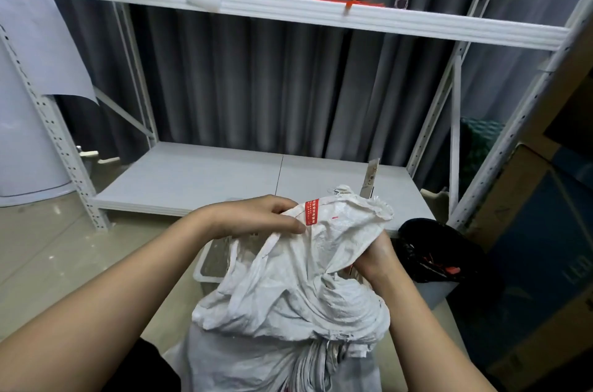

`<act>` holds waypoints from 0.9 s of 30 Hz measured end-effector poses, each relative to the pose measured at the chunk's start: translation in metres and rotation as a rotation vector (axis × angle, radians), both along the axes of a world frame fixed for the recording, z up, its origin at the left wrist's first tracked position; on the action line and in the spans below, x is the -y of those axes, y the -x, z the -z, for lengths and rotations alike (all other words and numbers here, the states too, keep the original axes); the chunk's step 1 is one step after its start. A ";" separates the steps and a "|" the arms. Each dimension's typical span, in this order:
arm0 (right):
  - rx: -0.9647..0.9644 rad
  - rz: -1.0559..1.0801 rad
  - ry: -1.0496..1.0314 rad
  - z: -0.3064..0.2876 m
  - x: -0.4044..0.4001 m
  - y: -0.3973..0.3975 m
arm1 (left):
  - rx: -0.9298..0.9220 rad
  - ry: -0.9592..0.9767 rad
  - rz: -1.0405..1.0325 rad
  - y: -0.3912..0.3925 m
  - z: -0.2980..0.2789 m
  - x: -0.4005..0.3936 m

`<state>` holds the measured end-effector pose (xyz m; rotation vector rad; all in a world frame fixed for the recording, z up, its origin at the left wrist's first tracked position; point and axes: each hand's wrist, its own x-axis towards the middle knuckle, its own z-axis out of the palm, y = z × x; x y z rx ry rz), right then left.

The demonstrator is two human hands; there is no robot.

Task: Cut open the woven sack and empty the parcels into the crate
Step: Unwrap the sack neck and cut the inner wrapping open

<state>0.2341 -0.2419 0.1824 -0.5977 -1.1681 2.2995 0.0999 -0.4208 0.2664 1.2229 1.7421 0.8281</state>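
Observation:
A white woven sack point(288, 298) stands in front of me, its top bunched and crumpled, with a red label point(312, 211) near the upper edge. My left hand point(256, 216) pinches the sack's top edge beside the label. My right hand point(373, 255) is partly hidden behind the sack fabric and grips a utility knife; its blade point(369, 178) sticks up above the sack's top. A white crate point(208, 266) sits just behind the sack, mostly hidden by it. No parcels are visible.
A white metal rack stands ahead with a low shelf point(205, 176) and an upper shelf point(288, 11) holding plastic bags and red items. A black bag point(439, 250) lies at the right, next to large cardboard boxes point(539, 231). Grey curtains hang behind.

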 end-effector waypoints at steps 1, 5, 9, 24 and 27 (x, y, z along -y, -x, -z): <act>0.007 -0.024 -0.033 -0.002 0.000 -0.002 | 0.015 -0.030 -0.028 0.000 0.001 0.000; 0.077 -0.120 -0.157 -0.016 0.000 -0.004 | -0.036 -0.173 -0.178 -0.002 0.010 -0.005; 0.344 0.171 -0.147 -0.017 -0.008 0.001 | -0.302 -0.278 -0.454 0.001 0.010 -0.009; 0.246 -0.356 -1.242 -0.086 0.024 0.015 | -1.327 -0.517 -0.040 0.002 0.003 -0.011; 0.412 -0.220 -1.483 -0.085 0.015 0.015 | -1.223 -0.422 -0.160 -0.002 0.004 -0.010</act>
